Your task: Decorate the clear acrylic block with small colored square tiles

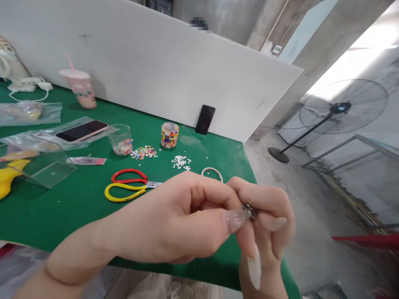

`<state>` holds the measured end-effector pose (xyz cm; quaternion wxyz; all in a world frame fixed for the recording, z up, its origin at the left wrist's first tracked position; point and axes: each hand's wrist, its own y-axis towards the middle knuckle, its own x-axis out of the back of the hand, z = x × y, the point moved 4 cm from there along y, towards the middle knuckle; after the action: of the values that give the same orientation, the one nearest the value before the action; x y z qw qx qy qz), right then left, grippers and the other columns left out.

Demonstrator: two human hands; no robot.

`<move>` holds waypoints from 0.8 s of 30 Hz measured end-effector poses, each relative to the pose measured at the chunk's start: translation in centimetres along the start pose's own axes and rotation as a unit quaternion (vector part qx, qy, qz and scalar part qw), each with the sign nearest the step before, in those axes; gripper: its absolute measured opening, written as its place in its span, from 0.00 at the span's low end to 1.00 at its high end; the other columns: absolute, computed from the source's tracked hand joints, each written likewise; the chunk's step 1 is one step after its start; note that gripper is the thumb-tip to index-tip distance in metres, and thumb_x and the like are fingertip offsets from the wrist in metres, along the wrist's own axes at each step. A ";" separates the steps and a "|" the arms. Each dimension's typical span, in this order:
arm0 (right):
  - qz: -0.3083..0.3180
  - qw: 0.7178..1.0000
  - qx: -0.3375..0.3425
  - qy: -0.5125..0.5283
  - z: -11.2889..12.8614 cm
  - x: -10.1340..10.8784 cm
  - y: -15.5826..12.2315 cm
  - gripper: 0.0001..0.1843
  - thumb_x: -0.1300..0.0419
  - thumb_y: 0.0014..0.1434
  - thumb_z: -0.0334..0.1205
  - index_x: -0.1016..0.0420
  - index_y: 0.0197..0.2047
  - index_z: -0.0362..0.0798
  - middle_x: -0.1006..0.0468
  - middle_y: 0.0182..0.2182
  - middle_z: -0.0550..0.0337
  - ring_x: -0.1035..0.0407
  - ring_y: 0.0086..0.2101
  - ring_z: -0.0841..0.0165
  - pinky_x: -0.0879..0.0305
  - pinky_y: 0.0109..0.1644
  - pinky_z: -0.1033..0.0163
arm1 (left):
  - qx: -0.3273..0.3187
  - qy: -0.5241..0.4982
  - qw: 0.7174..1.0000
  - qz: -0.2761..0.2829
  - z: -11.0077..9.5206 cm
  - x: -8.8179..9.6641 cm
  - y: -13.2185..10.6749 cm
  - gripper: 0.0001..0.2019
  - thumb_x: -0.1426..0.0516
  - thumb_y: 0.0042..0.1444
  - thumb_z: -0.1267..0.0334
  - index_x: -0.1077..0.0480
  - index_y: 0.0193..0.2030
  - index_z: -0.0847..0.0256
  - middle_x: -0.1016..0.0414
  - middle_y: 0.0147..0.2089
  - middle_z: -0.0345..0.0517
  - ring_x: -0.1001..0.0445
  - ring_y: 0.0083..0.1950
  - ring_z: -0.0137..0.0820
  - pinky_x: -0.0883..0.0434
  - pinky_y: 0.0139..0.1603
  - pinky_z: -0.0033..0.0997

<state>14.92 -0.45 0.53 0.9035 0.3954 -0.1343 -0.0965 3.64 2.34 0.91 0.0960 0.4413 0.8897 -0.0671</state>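
Both hands meet low in the middle, over the near edge of the green table [77, 199]. My left hand [183, 220] is closed, thumb and fingers pinching a small dark metal piece [251, 211]. My right hand [268, 224] comes up from below and pinches the same piece from the other side. The piece is mostly hidden by fingertips. Behind the hands lie red-and-yellow scissors [127, 189], a thin metal ring [212, 172], a heap of white chips [181, 162] and a heap of coloured chips [144, 152].
A mosaic-covered jar [170, 135], a clear cup [121, 139] of chips, a phone [81, 130] on plastic bags, a pink drink cup [80, 88] and a clear box [46, 166] stand on the table. A dark phone [205, 119] leans on the white board. A floor fan [339, 109] stands at the right.
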 end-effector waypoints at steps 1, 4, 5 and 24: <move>-0.001 1.000 0.002 0.002 0.0 0.0 0.0 0.14 0.52 0.70 0.50 0.28 0.37 0.61 0.36 0.19 0.64 0.45 0.19 0.65 0.50 0.24 0.58 | -0.002 0.007 1.000 -0.001 -0.2 0.0 0.0 0.04 0.44 0.55 0.68 0.30 0.29 0.61 0.49 0.16 0.29 0.54 0.15 0.18 0.54 0.13 0.18; 0.009 1.000 0.014 0.014 -0.2 0.2 0.2 0.14 0.54 0.71 0.49 0.29 0.38 0.60 0.36 0.19 0.65 0.46 0.19 0.66 0.51 0.24 0.58 | -0.019 0.033 0.999 0.021 -0.9 0.0 0.1 0.05 0.45 0.54 0.72 0.31 0.28 0.62 0.47 0.16 0.29 0.50 0.16 0.18 0.52 0.13 0.18; 0.024 0.999 0.021 0.017 -0.3 0.3 0.4 0.15 0.54 0.71 0.49 0.29 0.39 0.59 0.35 0.20 0.65 0.45 0.19 0.67 0.50 0.24 0.58 | -0.027 0.044 0.998 0.029 -1.1 -0.1 0.2 0.07 0.45 0.54 0.74 0.31 0.27 0.63 0.46 0.17 0.29 0.48 0.17 0.18 0.50 0.14 0.17; 0.098 0.991 0.017 0.090 -0.7 0.5 1.0 0.14 0.58 0.73 0.42 0.33 0.40 0.56 0.40 0.17 0.68 0.47 0.15 0.72 0.50 0.17 0.64 | -0.094 0.053 0.993 0.040 -1.0 -0.6 0.9 0.13 0.47 0.60 0.74 0.36 0.24 0.63 0.44 0.18 0.30 0.46 0.17 0.16 0.48 0.15 0.15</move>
<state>15.71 0.56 0.94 0.9101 0.4029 -0.0924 0.0302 4.66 2.63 2.04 0.0924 0.4681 0.8778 0.0440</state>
